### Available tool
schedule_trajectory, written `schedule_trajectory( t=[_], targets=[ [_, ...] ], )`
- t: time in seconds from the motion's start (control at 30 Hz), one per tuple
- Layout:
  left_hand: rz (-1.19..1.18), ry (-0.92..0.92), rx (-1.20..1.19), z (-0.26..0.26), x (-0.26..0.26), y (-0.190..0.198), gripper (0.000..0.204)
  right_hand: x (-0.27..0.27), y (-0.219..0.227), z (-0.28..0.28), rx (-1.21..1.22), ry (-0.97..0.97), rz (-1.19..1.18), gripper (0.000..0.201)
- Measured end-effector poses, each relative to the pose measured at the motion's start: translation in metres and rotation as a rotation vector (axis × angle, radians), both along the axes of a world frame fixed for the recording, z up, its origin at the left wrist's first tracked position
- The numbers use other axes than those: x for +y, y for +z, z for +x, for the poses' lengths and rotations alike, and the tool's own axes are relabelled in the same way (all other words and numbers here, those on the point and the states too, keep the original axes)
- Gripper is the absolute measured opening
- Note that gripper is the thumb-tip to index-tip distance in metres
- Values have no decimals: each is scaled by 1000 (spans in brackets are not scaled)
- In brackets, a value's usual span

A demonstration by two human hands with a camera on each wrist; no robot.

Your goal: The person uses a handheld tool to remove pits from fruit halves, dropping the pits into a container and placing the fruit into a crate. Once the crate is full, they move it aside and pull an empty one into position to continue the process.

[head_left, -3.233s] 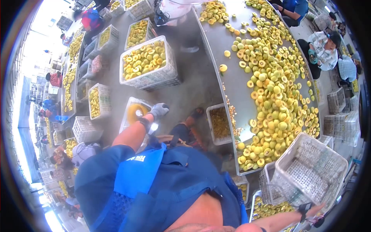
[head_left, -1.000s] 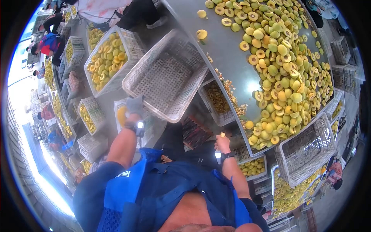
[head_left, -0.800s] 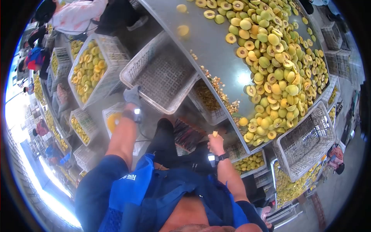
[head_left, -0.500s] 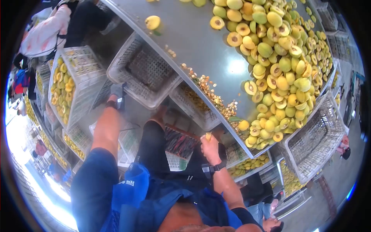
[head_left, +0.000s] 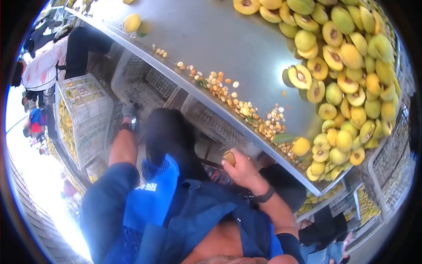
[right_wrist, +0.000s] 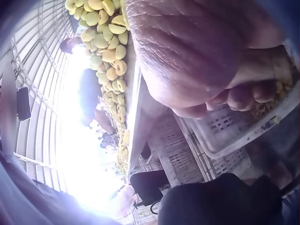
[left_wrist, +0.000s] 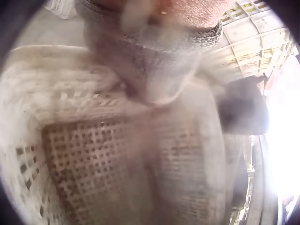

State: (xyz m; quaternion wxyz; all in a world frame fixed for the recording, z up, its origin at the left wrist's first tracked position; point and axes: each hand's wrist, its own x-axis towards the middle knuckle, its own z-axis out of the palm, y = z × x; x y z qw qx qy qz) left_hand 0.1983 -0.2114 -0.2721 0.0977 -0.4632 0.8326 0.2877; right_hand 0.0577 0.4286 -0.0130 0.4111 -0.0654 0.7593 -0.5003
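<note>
My left hand point(head_left: 129, 111) wears a grey glove and grips the rim of a white plastic crate point(head_left: 141, 83). In the left wrist view, the gloved fingers point(left_wrist: 157, 70) hang over that crate's edge, and its perforated bottom point(left_wrist: 93, 159) shows bare. My bare right hand point(head_left: 244, 170) is held before my lap, near the metal table point(head_left: 211, 44). Its thumb and fingers pinch a small yellow-brown piece point(head_left: 228, 157) that looks like fruit. From the right wrist, the palm and curled fingers point(right_wrist: 241, 97) show, but the piece itself is hidden.
Halved yellow-green fruit point(head_left: 351, 88) is heaped on the table, with pale pits point(head_left: 237, 105) strewn along its near edge. Another crate point(head_left: 211, 121) stands below that edge. A fruit-filled crate point(head_left: 85, 114) stands at left, and a crate point(head_left: 391, 163) leans at the right corner.
Earlier my right hand reached toward crates at the right; it has since come to my lap with the yellow-brown piece. My left hand has carried the bare crate left, beside the table. The view has neared the table.
</note>
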Motion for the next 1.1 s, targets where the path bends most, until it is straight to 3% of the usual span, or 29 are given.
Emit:
schedule_trajectory(
  t=[0.03,0.1,0.2,0.33,0.37,0.4,0.43,0.5,0.53,0.57,0.63,0.7,0.73,0.77,0.83,0.9,0.97,1.03,1.07,1.1],
  targets=[
    [4,-17,21,-5,4,6,28,5,4,-1,-43,55,-45,25],
    [-519,-698,-645,-32,11,26,22,5,8,-4,-40,88,-73,24],
    [-556,-760,-527,-79,30,8,24,6,22,-6,202,164,-121,20],
    [-626,-763,-494,-46,16,17,29,4,57,-6,366,-30,-55,20],
    [-558,-385,-304,-41,15,5,30,8,59,-7,377,-124,-25,20],
    [-467,-20,-108,-43,18,4,32,11,63,-12,574,-189,8,21],
    [-462,-13,-77,-44,18,5,32,24,74,-14,649,-245,120,22],
    [-291,289,540,-51,32,37,29,50,87,-20,832,-432,282,23],
    [-80,257,744,-55,41,59,25,64,104,-23,807,-527,407,23],
    [-71,262,769,-61,56,84,25,83,106,-28,927,-550,541,24],
    [141,260,991,-83,89,139,21,118,99,-44,1078,-583,664,26],
    [287,149,1067,-104,134,200,22,145,73,-54,1221,-533,872,36],
    [306,102,1078,-112,162,231,24,165,44,-65,1271,-525,874,46],
    [321,64,1086,-119,191,257,26,164,43,-65,1242,-532,907,49],
    [107,-125,1041,-127,236,295,28,181,20,-84,1418,-402,946,47],
    [199,-329,1123,-139,254,292,30,168,41,-95,1211,-399,1021,44],
    [314,-395,1106,-138,285,305,31,186,32,-123,1254,-321,1130,40],
    [379,-433,1075,-133,299,303,32,209,36,-144,1237,-215,1016,38],
    [459,-475,1051,-131,306,302,33,213,39,-148,1578,-44,1006,32],
    [465,-467,1048,-124,315,303,33,216,37,-148,1576,-33,1008,32]
  ],
)
